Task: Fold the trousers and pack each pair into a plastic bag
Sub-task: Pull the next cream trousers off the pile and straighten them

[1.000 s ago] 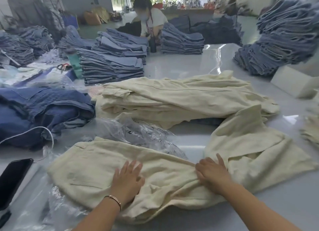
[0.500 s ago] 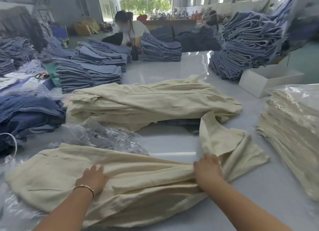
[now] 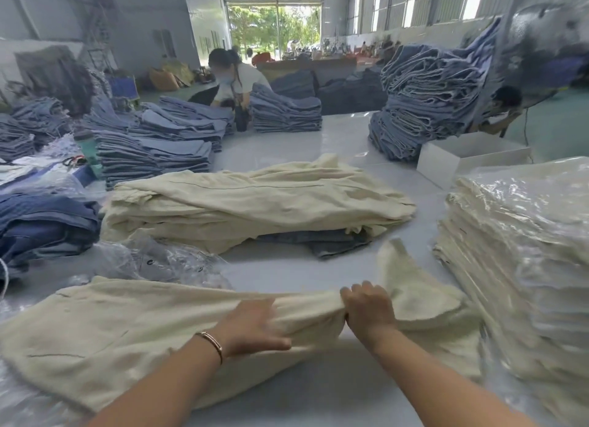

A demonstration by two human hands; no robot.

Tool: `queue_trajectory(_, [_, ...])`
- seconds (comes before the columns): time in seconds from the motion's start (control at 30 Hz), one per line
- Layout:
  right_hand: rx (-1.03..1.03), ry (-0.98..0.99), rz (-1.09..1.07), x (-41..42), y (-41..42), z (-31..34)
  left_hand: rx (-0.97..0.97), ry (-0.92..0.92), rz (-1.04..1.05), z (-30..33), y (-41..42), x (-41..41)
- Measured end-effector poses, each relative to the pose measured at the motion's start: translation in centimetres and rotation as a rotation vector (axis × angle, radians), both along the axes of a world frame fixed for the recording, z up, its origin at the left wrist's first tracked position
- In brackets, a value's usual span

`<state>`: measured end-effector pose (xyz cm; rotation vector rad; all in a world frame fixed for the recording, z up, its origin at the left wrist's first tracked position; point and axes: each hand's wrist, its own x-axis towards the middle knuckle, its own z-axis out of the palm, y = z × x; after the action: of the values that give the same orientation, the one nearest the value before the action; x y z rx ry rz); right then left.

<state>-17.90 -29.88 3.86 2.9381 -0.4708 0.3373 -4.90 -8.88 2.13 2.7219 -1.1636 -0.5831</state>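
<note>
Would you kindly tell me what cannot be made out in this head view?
- Right hand: fingertips buried in the cream trousers.
- Trousers' left end: cut off by the frame edge.
- Bagged stack: count lost to blur and glare.
- Jeans under the cream pile: mostly covered.

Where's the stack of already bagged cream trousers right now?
In the head view the bagged stack stands at the right edge of the table, just right of the right hand, with the white box behind it.
</note>
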Motion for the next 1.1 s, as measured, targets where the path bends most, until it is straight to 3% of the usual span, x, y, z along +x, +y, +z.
queue_trajectory(0.07, [-0.072, -0.363, 0.039, 0.7, -1.3, 1.5, 0.124, -0.087, 0.016, -1.5, -0.2, -1.2])
queue_trajectory(0.13, [-0.085, -0.580, 0.108, 1.5, -2.3, 2.6, 0.255, -0.167, 0.106, -2.8, 1.2, -1.5])
queue_trajectory(0.2, [-0.015, -0.463, 0.093, 2.0, -2.8, 2.9, 0.335, -0.151, 0.172, -3.5, 2.9, -1.6])
queue_trajectory(0.33, [0.348, 0.359, -0.221, -0.4, -5.2, -1.4, 0.338, -0.151, 0.222, -4.1, 4.9, -1.1])
queue_trajectory(0.4, [0.465, 0.494, -0.343, -2.4, -6.3, -3.4, 0.324, -0.182, 0.264, -4.5, 5.1, -1.0])
queue_trajectory(0.57, [0.242, 0.259, -0.302, -2.5, -7.7, -2.5, 0.375, -0.392, 0.304, -5.2, 5.2, -0.6])
queue_trajectory(0.73, [0.065, -0.508, -0.188, -1.3, -9.0, -0.8, 0.391, -0.377, 0.336, -5.6, 5.4, -0.1])
queue_trajectory(0.8, [0.001, -0.466, -0.210, -0.6, -8.5, -0.9, 0.368, -0.365, 0.318, -5.7, 6.0, -0.1])
queue_trajectory(0.9, [0.090, 0.168, -0.437, -0.9, -7.8, -3.6, 0.228, -0.255, 0.222, -5.7, 7.5, 1.0])
queue_trajectory(0.97, [0.152, 0.375, -0.596, -1.0, -6.5, -5.2, 0.078, -0.117, 0.136, -5.3, 9.0, 2.0])
queue_trajectory(1.03, [0.192, 0.236, -0.630, 0.1, -4.3, -4.6, -0.076, -0.026, 0.082, -5.0, 10.5, 2.7])
queue_trajectory(1.1, [0.282, -0.112, -0.584, 2.4, -1.8, -3.6, -0.226, -0.032, 0.126, -5.0, 12.0, 3.5])
